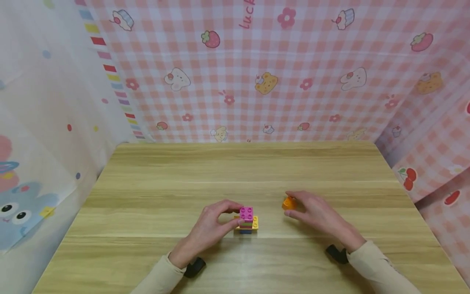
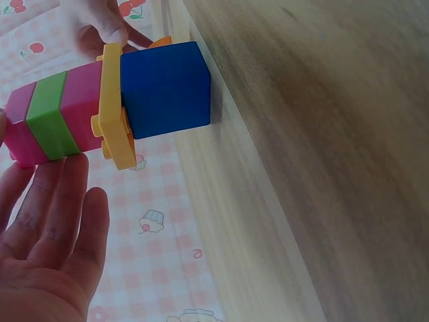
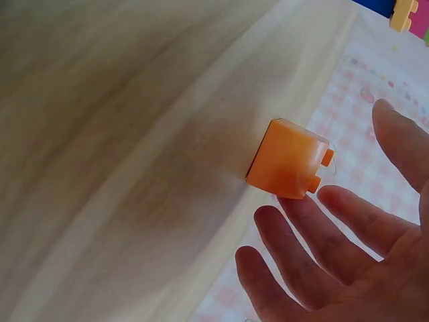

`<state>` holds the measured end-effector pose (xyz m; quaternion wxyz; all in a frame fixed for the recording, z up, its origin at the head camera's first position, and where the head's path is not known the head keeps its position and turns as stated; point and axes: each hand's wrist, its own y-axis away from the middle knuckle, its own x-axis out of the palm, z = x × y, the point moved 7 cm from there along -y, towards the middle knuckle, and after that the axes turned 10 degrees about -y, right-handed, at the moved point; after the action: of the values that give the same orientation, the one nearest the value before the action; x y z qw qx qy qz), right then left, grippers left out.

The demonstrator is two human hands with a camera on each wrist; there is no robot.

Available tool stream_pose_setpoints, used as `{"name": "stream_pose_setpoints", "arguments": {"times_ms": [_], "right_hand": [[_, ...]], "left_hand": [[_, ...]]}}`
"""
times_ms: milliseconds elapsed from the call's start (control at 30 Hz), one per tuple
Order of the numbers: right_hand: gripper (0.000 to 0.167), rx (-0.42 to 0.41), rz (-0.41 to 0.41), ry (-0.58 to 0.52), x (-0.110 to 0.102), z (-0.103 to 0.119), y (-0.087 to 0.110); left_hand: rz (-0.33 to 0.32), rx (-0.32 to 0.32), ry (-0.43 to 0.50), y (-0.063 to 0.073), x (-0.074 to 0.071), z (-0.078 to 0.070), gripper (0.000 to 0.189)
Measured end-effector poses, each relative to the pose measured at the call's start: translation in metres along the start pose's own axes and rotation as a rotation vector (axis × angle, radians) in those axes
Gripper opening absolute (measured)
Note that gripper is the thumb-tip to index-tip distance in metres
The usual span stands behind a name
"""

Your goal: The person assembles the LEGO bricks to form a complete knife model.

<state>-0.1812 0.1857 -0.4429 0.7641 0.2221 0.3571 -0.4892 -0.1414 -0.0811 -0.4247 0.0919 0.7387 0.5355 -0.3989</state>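
A tower of toy building bricks stands upright on the table, with a pink brick [image 1: 246, 212] on top. Below it, the left wrist view shows a green brick [image 2: 53, 113], another pink one [image 2: 82, 104], a yellow plate [image 2: 114, 100] and a blue brick [image 2: 166, 90] at the base. My left hand [image 1: 209, 224] pinches the tower's upper part between thumb and fingers. To the tower's right, an orange brick [image 3: 287, 159] sits studs up on the table. My right hand [image 1: 317, 210] is around it, fingertips at one side, the thumb [image 3: 400, 142] apart from it.
The wooden table [image 1: 176, 171] reaches back to a pink checked cloth [image 1: 235, 57]. A white patterned cloth [image 1: 44, 106] hangs at the left, and more checked cloth [image 1: 440, 139] at the right. Dark straps [image 1: 194, 267] sit at both wrists.
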Motion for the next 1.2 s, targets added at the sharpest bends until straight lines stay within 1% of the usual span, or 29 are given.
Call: {"name": "stream_pose_setpoints", "arguments": {"times_ms": [167, 367, 500, 667, 900, 1100, 1200], "right_hand": [[0.059, -0.024, 0.009, 0.037, 0.005, 0.003, -0.007], [0.048, -0.074, -0.018, 0.080, 0.005, 0.005, -0.012], [0.042, -0.094, -0.010, 0.102, 0.006, 0.006, -0.014], [0.041, -0.113, -0.026, 0.077, 0.003, 0.010, -0.011], [0.042, -0.211, -0.076, 0.055, -0.006, 0.025, -0.007], [0.043, -0.219, -0.084, 0.008, -0.008, 0.036, -0.006], [0.044, -0.247, -0.100, -0.014, -0.010, 0.045, -0.005]], "left_hand": [[0.002, 0.004, 0.002, 0.000, -0.001, 0.000, 0.033], [0.002, -0.004, 0.002, 0.000, -0.002, 0.000, 0.033], [0.004, -0.007, 0.003, 0.001, -0.002, 0.001, 0.033], [0.004, -0.012, 0.017, 0.001, -0.001, 0.002, 0.032], [0.005, -0.028, 0.037, 0.001, -0.001, 0.004, 0.031], [0.008, -0.037, 0.044, 0.001, 0.000, 0.004, 0.031], [0.004, -0.038, 0.048, 0.001, 0.000, 0.003, 0.031]]}}
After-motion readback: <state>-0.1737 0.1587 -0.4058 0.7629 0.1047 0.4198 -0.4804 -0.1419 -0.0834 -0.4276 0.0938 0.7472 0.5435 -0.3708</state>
